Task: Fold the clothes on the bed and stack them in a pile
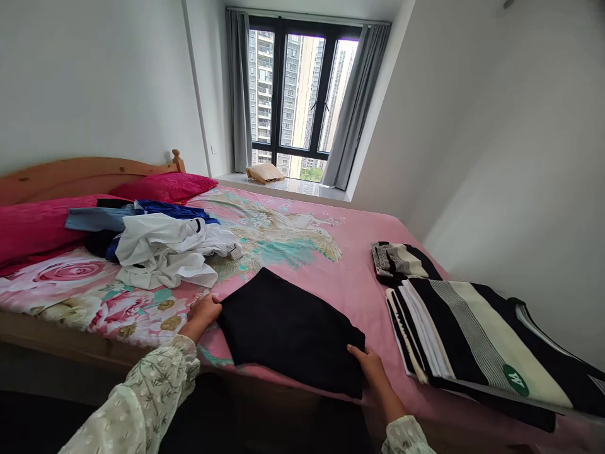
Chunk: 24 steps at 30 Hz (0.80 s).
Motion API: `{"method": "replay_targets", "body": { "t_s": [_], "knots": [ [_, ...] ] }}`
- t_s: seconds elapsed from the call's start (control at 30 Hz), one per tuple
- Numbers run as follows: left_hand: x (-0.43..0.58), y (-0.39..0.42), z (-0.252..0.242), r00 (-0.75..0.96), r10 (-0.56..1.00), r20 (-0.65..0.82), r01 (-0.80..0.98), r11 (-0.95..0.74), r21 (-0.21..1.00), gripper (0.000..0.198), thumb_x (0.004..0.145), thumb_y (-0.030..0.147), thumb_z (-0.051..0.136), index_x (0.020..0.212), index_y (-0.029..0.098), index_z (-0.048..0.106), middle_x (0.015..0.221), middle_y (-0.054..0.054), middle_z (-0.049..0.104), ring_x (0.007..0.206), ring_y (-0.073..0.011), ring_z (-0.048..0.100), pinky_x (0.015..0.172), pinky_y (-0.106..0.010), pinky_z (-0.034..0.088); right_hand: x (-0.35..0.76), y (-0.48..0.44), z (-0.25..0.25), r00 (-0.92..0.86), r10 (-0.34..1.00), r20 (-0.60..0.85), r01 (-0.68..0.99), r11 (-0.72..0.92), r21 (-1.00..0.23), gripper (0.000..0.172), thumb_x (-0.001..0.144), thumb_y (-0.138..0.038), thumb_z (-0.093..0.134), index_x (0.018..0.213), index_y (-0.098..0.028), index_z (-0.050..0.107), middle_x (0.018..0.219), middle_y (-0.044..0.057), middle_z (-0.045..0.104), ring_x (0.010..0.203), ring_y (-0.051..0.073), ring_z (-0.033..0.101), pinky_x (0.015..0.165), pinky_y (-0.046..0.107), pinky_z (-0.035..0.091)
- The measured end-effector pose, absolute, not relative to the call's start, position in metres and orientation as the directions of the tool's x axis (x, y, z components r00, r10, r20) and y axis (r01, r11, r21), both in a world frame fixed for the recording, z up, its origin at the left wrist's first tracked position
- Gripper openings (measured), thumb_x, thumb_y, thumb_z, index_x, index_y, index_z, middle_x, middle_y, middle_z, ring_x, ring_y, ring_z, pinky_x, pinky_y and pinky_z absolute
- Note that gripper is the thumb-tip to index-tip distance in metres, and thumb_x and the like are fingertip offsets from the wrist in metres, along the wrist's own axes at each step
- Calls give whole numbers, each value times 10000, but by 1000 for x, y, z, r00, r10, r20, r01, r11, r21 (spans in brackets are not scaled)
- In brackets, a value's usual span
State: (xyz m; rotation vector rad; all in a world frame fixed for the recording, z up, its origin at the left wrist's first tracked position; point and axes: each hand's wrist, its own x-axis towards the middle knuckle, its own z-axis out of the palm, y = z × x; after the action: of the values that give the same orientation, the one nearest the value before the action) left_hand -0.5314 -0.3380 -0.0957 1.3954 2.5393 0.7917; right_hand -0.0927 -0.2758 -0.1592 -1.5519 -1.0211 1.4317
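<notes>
A folded black garment lies on the pink flowered bedsheet near the bed's front edge. My left hand grips its left edge, with the fingers curled around the cloth. My right hand holds its near right corner, thumb on top and fingers tucked under. Both sleeves are pale with a small leaf print.
A heap of white, blue and black clothes lies to the left by red pillows. Folded black-and-white striped items are stacked at the right, with a smaller one behind. A window with grey curtains is beyond the bed.
</notes>
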Motion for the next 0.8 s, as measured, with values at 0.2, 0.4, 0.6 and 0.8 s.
{"method": "replay_targets", "body": {
  "t_s": [0.2,0.4,0.6,0.8],
  "knots": [
    [-500,-321,-104,-380,887,262,875,253,413,293,790,171,458,1017,156,642,1236,-140,583,1245,-296,456,1074,-433,305,-89,-271,-164,56,933,-356,84,-360,-929,399,594,-416,756,872,-137,690,823,79,726,898,296,667,789,361,524],
    [-401,-315,-129,124,982,142,905,-170,389,395,859,255,416,1215,273,584,1439,-9,456,1372,-179,328,1150,-407,206,-90,-266,-173,85,951,-297,95,-305,-948,506,524,-454,781,896,-125,683,864,87,723,994,315,633,880,390,493],
    [-345,-309,-138,208,978,19,884,-197,425,506,892,399,377,1357,221,462,1489,-130,354,1400,-282,259,1117,-593,119,-85,-292,-157,-19,944,-330,-57,-331,-942,601,631,-474,712,1106,-119,619,925,93,722,936,281,670,795,361,544],
    [-296,-318,-141,323,947,-7,831,-280,481,561,906,497,338,1405,247,397,1510,-124,311,1416,-266,216,1128,-593,20,-47,-315,-132,-24,904,-426,-293,-414,-862,657,630,-404,758,1204,-143,572,993,92,715,960,285,665,806,370,556]
  ]
}}
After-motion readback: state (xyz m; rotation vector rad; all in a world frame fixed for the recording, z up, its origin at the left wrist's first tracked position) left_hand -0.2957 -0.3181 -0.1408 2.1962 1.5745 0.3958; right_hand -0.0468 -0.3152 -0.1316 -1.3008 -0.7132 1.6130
